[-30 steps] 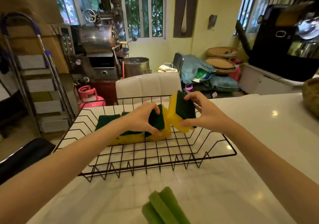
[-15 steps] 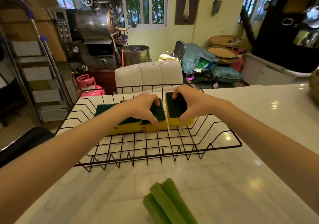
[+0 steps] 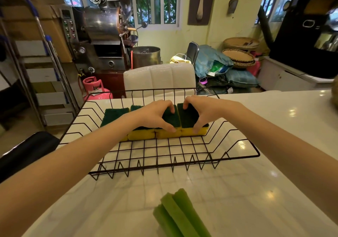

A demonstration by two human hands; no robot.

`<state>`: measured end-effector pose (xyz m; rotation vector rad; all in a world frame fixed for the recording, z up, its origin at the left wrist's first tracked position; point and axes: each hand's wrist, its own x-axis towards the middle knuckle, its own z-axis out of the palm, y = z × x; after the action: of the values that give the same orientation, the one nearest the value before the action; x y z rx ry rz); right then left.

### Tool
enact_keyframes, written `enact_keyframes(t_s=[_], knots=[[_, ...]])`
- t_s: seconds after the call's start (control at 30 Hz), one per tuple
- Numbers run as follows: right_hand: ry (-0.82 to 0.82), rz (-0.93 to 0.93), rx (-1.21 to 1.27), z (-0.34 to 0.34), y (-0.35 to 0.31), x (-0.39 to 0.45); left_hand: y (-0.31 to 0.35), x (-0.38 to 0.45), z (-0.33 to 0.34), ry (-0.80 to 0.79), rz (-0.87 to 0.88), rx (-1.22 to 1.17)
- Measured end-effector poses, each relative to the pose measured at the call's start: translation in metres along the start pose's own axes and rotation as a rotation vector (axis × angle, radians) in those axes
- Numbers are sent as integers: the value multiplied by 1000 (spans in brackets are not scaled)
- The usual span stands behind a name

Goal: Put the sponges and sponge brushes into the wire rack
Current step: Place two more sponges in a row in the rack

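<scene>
A black wire rack [image 3: 237, 156] stands on the white counter. Inside it, along the back, several yellow sponges with dark green scouring tops lie flat in a row. My left hand [image 3: 155, 115] grips the third sponge [image 3: 171, 118], fingers on its far edge and thumb on its yellow front. My right hand [image 3: 203, 111] grips the rightmost sponge [image 3: 188, 117] the same way, pressed against its neighbour. The leftmost sponge [image 3: 114, 114] lies free. Light green sponge brushes [image 3: 181, 216] lie on the counter near me, outside the rack.
A white padded chair back [image 3: 159, 77] stands just behind the counter. A woven basket edge [image 3: 335, 96] shows at the far right of the counter. Beyond are a metal roasting machine, a pink gas cylinder and a stepladder.
My right hand has brought its sponge down from a tilted, raised position and laid it flat in the rack beside the others. My left hand has stayed on its sponge.
</scene>
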<state>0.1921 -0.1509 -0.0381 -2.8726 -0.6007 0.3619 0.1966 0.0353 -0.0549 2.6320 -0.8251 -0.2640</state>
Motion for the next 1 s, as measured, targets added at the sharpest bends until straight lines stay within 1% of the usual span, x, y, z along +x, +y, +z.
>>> enact_keyframes(t_s=[0.23,0.37,0.47,0.53,0.63,0.7,0.8,1.0], knots=[[-15,23,-18,-1,-2,1,3,-2,2,-12,10,32],[-23,29,-21,3,0,3,1,-4,-1,-69,-14,127],[-11,22,-10,6,2,2,-2,-13,-7,-82,-82,233],[15,11,-49,7,1,2,-5,-23,-10,-92,-141,323],[47,6,-122,9,-2,1,-9,-40,-11,-111,-207,309],[53,12,-121,10,-4,0,-11,-50,-10,-124,-244,295],[62,19,-131,11,-8,-5,-15,-56,-5,-148,-299,339],[77,23,-178,15,-16,-17,-20,-52,-2,-63,-238,347]])
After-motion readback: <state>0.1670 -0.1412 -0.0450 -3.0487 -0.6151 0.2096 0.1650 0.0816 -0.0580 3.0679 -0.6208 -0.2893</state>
